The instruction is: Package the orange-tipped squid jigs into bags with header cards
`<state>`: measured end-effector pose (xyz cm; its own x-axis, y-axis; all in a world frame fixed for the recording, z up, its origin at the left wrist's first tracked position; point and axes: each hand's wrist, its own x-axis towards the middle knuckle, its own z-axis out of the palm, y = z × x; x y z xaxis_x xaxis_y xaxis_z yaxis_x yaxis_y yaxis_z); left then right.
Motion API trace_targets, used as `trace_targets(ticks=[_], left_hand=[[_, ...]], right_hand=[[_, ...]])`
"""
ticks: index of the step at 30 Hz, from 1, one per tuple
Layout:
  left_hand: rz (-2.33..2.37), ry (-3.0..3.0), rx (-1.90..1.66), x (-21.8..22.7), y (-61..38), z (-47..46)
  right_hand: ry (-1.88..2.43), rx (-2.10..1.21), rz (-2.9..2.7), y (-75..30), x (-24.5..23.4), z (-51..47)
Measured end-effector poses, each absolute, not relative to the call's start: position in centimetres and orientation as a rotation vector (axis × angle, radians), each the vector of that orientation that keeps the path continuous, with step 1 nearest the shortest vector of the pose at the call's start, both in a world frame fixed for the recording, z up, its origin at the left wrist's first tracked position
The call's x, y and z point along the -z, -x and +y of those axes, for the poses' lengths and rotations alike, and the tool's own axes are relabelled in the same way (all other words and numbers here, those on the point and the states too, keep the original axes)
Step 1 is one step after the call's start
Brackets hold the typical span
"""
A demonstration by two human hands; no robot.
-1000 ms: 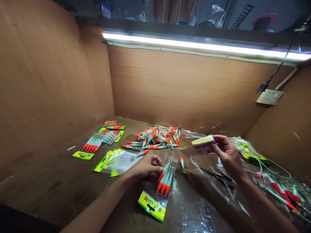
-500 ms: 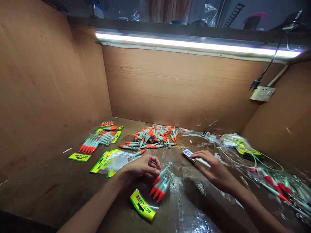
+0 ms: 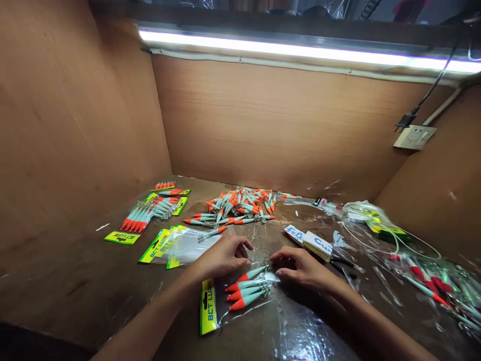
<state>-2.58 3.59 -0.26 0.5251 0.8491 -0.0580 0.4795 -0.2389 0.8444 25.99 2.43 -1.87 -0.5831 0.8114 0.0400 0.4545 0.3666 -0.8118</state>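
Note:
A clear bag with a yellow-green BCT LURE header (image 3: pixel 208 307) lies on the table in front of me, holding several pale green lures with orange tips (image 3: pixel 244 291). My left hand (image 3: pixel 224 255) rests curled on the bag's upper left edge. My right hand (image 3: pixel 300 268) has its fingers curled and pinching the bag's open right end by the lures' hooks. A small stack of white labels with blue writing (image 3: pixel 310 241) lies just beyond my right hand.
A heap of loose lures (image 3: pixel 236 206) sits at the back middle. Filled bags (image 3: pixel 146 216) lie at the left, empty bags (image 3: pixel 176 246) next to my left hand. Plastic wrap, cords and more lures (image 3: pixel 424 281) crowd the right. Black scissors (image 3: pixel 343 265) lie beside the labels. A wall socket (image 3: pixel 414 137) is at the right.
My right hand set the label stack down on the table and came left to the bag's open end. The bag has turned so the lures lie sideways.

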Motion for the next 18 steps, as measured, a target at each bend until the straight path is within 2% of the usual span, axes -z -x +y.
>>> trace_targets(ticks=[8,18], left_hand=[[1.209,-2.357,-0.194,-2.2,2.6,-0.3],[1.269,-2.508,-0.19,-1.6,1.6,-1.4]], right_hand=[[1.091,-0.833,-2.281,-24.6,2.5,2.7],[1.1,-0.75,-2.298,-23.3,3.0,2.2]])
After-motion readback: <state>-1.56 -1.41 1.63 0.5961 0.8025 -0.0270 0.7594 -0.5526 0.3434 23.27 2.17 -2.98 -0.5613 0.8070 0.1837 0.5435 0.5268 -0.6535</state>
